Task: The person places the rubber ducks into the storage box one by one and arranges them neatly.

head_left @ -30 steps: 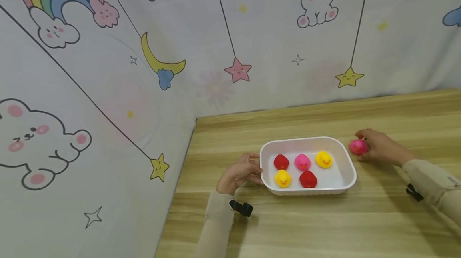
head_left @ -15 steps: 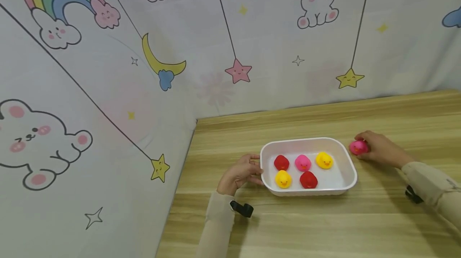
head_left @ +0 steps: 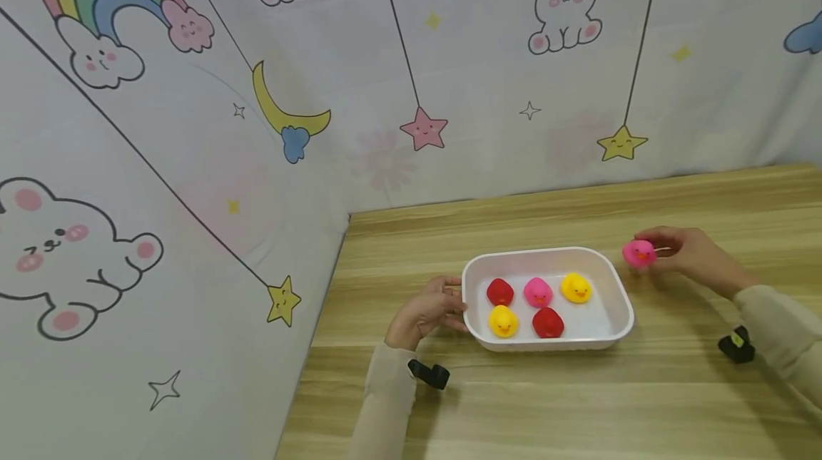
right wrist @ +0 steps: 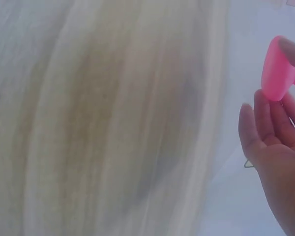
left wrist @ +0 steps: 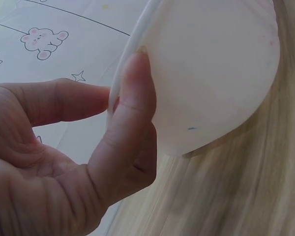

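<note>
My left hand [head_left: 427, 312] pinches the left rim of a white plastic tray [head_left: 615, 303]; the left wrist view shows thumb and fingers on either side of the tray's edge [left wrist: 132, 37]. Inside lie a pink rubber duck [head_left: 538, 292], two yellow rubber ducks [head_left: 576, 288] [head_left: 504, 321] and two red toys [head_left: 499, 292] [head_left: 548, 322] whose faces are not visible. Right of the tray, my right hand [head_left: 696, 257] holds another pink duck [head_left: 638, 253] between thumb and fingertips. That duck [right wrist: 277, 71] shows from its flat side in the right wrist view.
The tray stands on a wood-grain table [head_left: 514, 410]. Behind it hangs a white cloth [head_left: 488, 160] printed with stars and bunnies, and it continues along the left side. A black strap mount [head_left: 429, 374] sits at the left wrist, with another [head_left: 736, 346] at the right.
My right hand has raised the pink duck slightly and its wrist has shifted a little to the right. My left hand and the tray stay where they were.
</note>
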`<state>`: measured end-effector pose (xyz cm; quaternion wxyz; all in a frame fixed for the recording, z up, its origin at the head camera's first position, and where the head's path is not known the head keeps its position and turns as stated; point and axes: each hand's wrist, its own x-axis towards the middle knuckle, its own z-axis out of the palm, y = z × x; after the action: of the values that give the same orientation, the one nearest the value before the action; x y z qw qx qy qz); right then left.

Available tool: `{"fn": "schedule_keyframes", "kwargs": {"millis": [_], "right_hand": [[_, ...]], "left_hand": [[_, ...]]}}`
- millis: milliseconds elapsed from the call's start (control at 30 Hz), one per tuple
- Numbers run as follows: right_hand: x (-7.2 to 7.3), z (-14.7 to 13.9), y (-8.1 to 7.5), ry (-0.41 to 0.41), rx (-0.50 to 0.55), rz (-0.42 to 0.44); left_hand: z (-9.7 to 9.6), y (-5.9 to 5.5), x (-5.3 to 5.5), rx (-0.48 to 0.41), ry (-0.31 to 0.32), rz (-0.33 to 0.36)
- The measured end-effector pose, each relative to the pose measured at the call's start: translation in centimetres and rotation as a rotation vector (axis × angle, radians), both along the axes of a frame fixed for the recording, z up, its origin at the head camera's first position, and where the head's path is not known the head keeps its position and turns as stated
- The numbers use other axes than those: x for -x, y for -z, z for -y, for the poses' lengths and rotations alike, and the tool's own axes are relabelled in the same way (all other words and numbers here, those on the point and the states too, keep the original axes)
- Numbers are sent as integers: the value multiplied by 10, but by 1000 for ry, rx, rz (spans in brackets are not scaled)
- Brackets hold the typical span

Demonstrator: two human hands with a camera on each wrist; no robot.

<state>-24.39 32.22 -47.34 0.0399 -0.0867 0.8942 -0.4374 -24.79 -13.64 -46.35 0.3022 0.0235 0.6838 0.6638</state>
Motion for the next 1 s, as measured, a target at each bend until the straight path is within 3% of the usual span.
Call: {"fn": "schedule_keyframes", "kwargs": {"millis": [200, 467, 1000], "right_hand": [[-5, 2, -4, -14, 47, 7], [-6, 13, -21, -47, -8, 44], [-12, 32, -39, -162, 89, 17]], "left_hand": [[0, -2, -1, 0, 3, 5], [0, 0, 0, -2, 6, 0], [1, -1, 1, -6, 37, -6]]}}
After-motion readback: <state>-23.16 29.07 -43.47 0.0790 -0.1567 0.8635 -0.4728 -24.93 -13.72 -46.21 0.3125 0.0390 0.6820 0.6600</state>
